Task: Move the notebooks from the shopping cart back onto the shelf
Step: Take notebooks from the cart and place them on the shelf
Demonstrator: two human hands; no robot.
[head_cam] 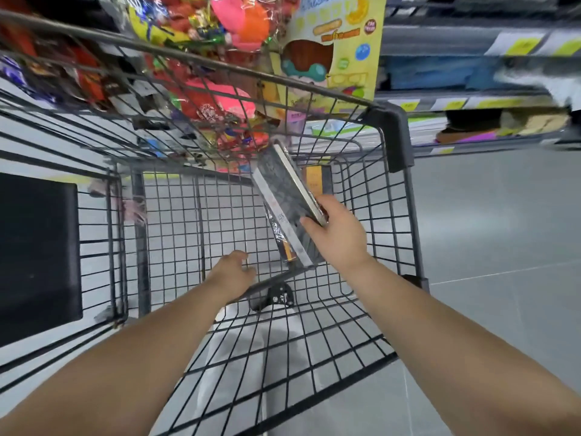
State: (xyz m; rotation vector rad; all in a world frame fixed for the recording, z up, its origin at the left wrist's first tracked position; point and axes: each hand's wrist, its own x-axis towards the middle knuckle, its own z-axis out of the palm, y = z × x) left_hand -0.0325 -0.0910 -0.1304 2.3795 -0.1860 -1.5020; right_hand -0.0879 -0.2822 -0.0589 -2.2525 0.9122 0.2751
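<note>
My right hand (338,229) grips a dark grey patterned notebook (284,187), tilted, inside the black wire shopping cart (397,140). Under it lies another wrapped notebook (283,243) with an orange strip, and a third one with an orange label (314,180) leans against the cart's far wall. My left hand (234,272) hovers low in the basket just left of the notebooks, fingers apart, holding nothing. The shelf (471,102) with yellow price tags runs along the upper right, beyond the cart's corner.
Colourful snack and toy packs (220,33) hang behind the cart's far side, and a yellow cartoon box (333,51) stands beside them. A black panel (37,247) fills the cart's left end. Grey tiled floor (503,231) lies to the right.
</note>
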